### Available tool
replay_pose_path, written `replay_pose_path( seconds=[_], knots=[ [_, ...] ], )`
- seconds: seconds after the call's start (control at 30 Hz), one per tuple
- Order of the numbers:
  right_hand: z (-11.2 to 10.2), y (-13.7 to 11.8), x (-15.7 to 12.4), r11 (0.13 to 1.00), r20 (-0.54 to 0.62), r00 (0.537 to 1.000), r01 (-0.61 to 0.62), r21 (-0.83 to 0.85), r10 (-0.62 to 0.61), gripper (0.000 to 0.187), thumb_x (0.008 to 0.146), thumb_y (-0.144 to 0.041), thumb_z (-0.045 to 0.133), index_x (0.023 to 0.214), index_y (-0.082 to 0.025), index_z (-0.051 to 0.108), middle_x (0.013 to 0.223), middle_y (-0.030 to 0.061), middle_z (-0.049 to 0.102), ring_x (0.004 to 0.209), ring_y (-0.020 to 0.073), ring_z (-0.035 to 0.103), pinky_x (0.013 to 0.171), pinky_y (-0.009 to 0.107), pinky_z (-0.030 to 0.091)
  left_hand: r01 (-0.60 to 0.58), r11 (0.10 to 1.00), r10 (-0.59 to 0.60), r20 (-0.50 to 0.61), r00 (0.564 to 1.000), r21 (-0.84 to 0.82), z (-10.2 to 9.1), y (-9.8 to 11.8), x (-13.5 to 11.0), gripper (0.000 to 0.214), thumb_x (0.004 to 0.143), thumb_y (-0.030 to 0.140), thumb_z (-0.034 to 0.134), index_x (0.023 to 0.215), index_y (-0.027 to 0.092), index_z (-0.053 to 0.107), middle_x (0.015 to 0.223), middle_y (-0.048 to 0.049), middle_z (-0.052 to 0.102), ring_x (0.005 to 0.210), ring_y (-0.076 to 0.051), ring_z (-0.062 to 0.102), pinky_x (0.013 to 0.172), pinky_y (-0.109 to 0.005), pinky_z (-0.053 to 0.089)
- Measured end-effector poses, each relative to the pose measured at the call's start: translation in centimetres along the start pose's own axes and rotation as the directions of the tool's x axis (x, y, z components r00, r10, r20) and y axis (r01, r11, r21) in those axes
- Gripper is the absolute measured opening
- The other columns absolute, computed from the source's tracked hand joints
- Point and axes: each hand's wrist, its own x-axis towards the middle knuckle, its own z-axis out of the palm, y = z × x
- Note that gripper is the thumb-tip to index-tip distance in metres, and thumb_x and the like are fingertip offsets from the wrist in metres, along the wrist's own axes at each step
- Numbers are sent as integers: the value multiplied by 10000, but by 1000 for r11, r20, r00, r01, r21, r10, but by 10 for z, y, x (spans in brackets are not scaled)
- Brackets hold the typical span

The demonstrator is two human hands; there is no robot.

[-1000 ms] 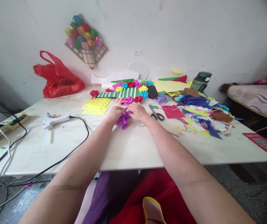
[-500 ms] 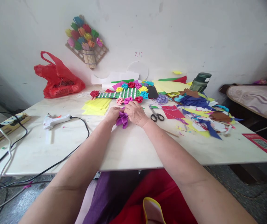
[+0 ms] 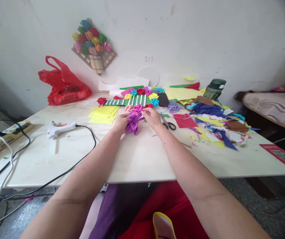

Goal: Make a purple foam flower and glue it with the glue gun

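A purple crepe-paper flower [image 3: 133, 124] with spread petals is held above the table by my left hand [image 3: 121, 122], its fingers closed on the flower's left side. My right hand [image 3: 152, 118] is at the upper right edge of the flower, thumb and fingers pinched together; a purple strip reaches toward the fingertips. Just behind lies a green and white woven panel [image 3: 137, 99] ringed with red, yellow, blue and pink paper roses. Scissors [image 3: 168, 124] with black handles lie beside my right wrist, partly hidden by it.
A white glue gun [image 3: 62, 128] with a black cord lies at the left, near a power strip [image 3: 10, 134]. Yellow paper sheets [image 3: 104, 114] lie behind my left hand. Coloured paper scraps [image 3: 212, 116], a red sheet [image 3: 184, 120] and a green bottle [image 3: 215, 89] are at the right.
My right hand has moved right, away from my left hand, and the purple flower between them now shows more openly. The whole view has shifted slightly.
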Motion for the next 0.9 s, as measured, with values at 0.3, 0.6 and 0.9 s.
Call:
replay_pose_path(
  seconds=[0.3, 0.6, 0.9],
  knots=[
    [-3, -13, -7, 915, 176, 934, -345, 209, 312, 242, 747, -388, 575, 770, -150, 608, 741, 27, 649, 546, 101, 594, 421, 173, 388, -16, 999, 17, 15, 1000, -34, 2, -3, 1, 162, 499, 98, 660, 647, 105, 595, 492, -6, 579, 446, -119, 532, 484, -237, 433],
    [-4, -19, -9, 873, 185, 916, -396, 285, 355, 44, 716, -197, 589, 716, -156, 604, 596, -13, 610, 500, 80, 567, 396, 155, 340, 11, 1000, -11, 33, 999, 10, 4, 0, -2, 205, 506, 135, 697, 648, 130, 549, 477, 30, 539, 414, -89, 487, 435, -208, 381],
    [-8, -23, -9, 883, 177, 940, -336, 328, 292, 34, 716, -171, 582, 721, -149, 608, 540, -30, 579, 444, 69, 523, 409, 168, 372, -27, 997, 16, 137, 990, 78, -4, 8, -5, 383, 553, 121, 638, 931, 148, 585, 588, 29, 582, 429, -73, 496, 415, -178, 343]
  ],
)
